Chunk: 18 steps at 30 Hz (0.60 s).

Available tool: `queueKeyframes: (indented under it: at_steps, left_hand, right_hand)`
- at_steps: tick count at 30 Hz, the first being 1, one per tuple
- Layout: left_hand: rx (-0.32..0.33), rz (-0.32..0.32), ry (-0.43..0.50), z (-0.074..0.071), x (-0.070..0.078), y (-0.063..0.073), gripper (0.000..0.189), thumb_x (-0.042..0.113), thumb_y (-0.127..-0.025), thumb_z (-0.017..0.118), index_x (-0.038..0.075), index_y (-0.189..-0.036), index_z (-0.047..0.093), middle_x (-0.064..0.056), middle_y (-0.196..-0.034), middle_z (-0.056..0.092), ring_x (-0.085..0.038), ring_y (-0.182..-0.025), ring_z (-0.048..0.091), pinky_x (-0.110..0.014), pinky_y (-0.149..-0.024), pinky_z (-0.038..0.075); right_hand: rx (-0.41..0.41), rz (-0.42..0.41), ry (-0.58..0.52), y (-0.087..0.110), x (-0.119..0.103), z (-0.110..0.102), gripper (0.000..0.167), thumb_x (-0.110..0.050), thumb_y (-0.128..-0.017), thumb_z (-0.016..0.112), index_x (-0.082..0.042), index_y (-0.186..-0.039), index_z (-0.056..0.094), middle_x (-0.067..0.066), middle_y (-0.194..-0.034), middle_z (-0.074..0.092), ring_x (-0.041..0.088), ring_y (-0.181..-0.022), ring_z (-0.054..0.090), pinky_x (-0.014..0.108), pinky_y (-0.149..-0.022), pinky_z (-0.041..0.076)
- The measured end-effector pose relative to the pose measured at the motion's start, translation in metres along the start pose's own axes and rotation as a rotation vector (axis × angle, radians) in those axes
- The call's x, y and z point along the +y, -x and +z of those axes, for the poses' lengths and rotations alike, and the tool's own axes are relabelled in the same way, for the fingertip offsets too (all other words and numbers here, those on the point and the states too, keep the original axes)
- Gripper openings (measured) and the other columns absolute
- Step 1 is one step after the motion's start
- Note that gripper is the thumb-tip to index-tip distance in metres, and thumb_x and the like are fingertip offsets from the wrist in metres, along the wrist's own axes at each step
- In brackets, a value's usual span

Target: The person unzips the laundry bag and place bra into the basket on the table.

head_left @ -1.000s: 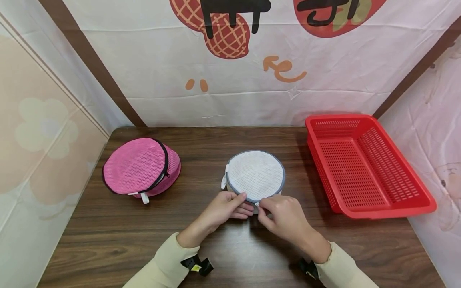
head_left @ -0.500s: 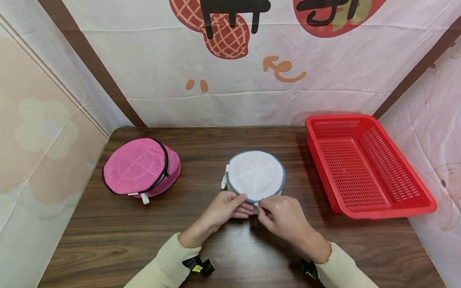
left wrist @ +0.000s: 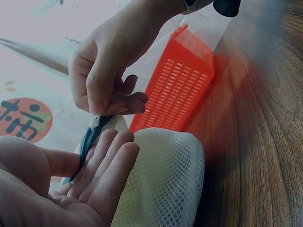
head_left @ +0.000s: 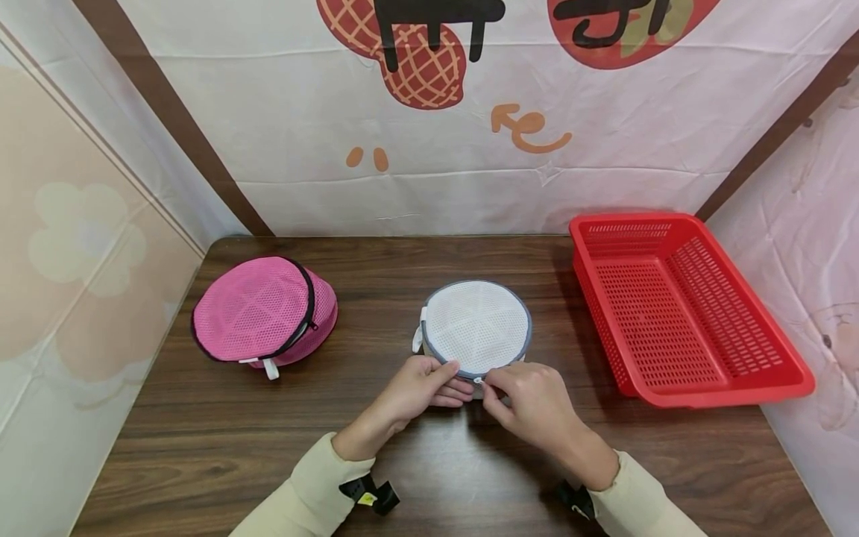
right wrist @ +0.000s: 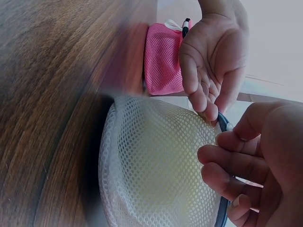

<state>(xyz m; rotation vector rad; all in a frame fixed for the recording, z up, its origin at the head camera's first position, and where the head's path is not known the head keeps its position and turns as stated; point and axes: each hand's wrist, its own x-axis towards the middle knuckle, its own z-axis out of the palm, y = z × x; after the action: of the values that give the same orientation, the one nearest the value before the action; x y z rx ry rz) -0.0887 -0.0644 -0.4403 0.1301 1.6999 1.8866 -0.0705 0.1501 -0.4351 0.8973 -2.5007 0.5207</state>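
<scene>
A round white mesh laundry bag with a grey-blue zipper rim stands on the table in front of me. My left hand pinches the rim at its near side, thumb on top and fingers beneath. Just to the right, my right hand pinches the small white zipper pull between thumb and forefinger. In the right wrist view, something pale yellow shows through the side of the mesh bag. A white loop hangs at the bag's left.
A pink mesh laundry bag with a black zipper lies at the left of the wooden table. At the right stands a red plastic basket. Printed cloth hangs behind the table and at both sides.
My right fingertips have shifted very slightly to the right at the zipper pull. My left hand and both bags have stayed in place.
</scene>
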Motion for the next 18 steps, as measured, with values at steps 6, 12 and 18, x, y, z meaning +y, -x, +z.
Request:
queueKeyframes:
  at_steps: [6,12,18]
  left_hand:
    - [-0.001,-0.006,-0.005,0.0,0.0015,0.0007,0.039,0.013,-0.11,0.046,-0.023,-0.112,0.061,-0.031,-0.102,0.071,-0.023,-0.089,0.075,-0.034,-0.082,0.063]
    - [-0.01,0.009,-0.013,-0.0003,0.0037,0.0016,0.038,0.012,-0.11,0.045,-0.023,-0.112,0.06,-0.033,-0.104,0.07,-0.028,-0.092,0.075,-0.035,-0.083,0.063]
    - [-0.013,0.009,-0.025,-0.0007,0.0044,0.0021,0.037,0.011,-0.109,0.045,-0.023,-0.112,0.059,-0.034,-0.105,0.07,-0.034,-0.095,0.074,-0.037,-0.084,0.062]
  right_hand:
    - [-0.006,0.01,0.009,0.0003,0.0004,-0.0009,0.016,-0.018,-0.082,0.069,-0.022,-0.068,0.062,-0.015,-0.058,0.05,0.003,-0.051,0.04,0.019,-0.044,0.032]
    - [-0.004,0.023,0.023,0.0015,0.0019,-0.0019,0.018,-0.019,-0.082,0.069,-0.023,-0.067,0.06,-0.014,-0.057,0.047,0.003,-0.05,0.039,0.019,-0.043,0.03]
    - [0.0,0.029,0.033,0.0036,0.0043,-0.0038,0.02,-0.019,-0.081,0.068,-0.023,-0.066,0.058,-0.012,-0.057,0.046,0.003,-0.05,0.037,0.019,-0.043,0.029]
